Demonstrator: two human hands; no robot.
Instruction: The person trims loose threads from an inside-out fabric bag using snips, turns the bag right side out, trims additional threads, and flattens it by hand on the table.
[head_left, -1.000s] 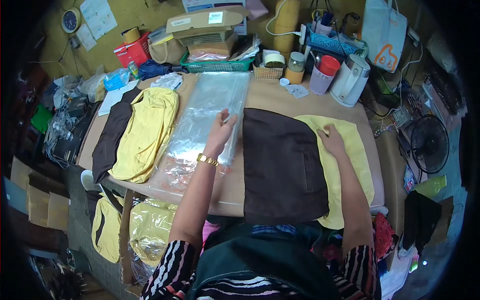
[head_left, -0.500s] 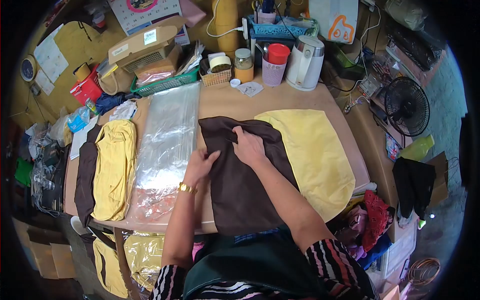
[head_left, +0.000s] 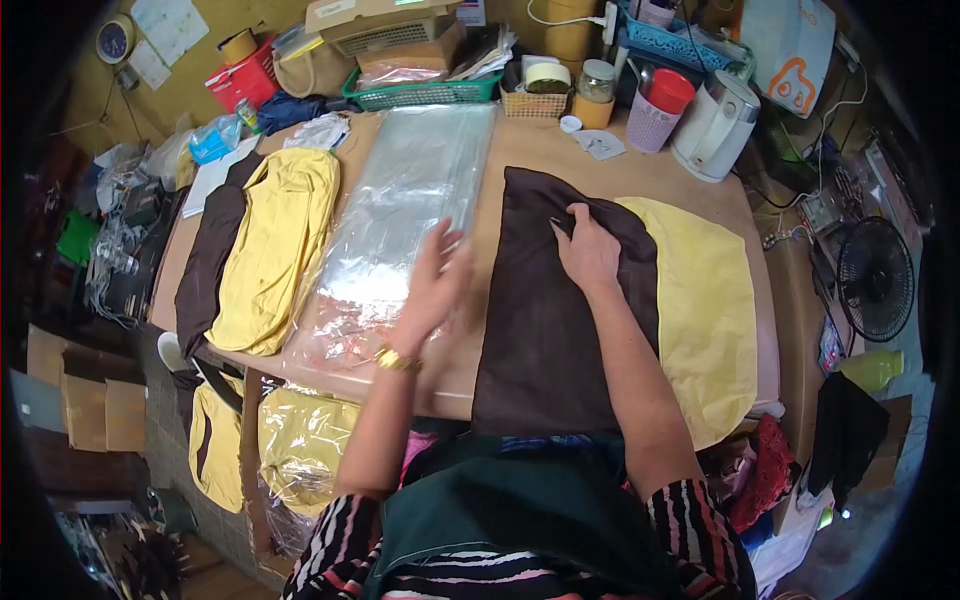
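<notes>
The dark brown cloth [head_left: 540, 340] lies on the table [head_left: 540, 145] in front of you, a little to the right of the middle. It is a long piece, mostly flat, with its lower part reaching the near edge of the table, close to your body. Its left edge runs almost straight. The upper part is not so smooth: soft folds gather around your fingers, and the top left corner makes a rounded point. At its right side comes out the yellow cloth [head_left: 705, 320], pale and lightly wrinkled, with a rounded lower end. The dark cloth covers the left part of it.

Your right hand [head_left: 590, 250] is on the upper part of the dark cloth, palm side down, with the forearm coming up from the lower right. The index finger is bent, and the thumb points to the upper left. A small pointed thing [head_left: 556, 226] shows near the thumb tip. I cannot tell if these fingers are closed on it or on the fabric.

Your left hand [head_left: 437, 275] is raised, left of the dark cloth and above the clear plastic sheets [head_left: 410, 180]. It is blurred, but the fingers point up and are apart, and no object is seen in them. A gold bracelet [head_left: 397, 360] is around this wrist.
</notes>
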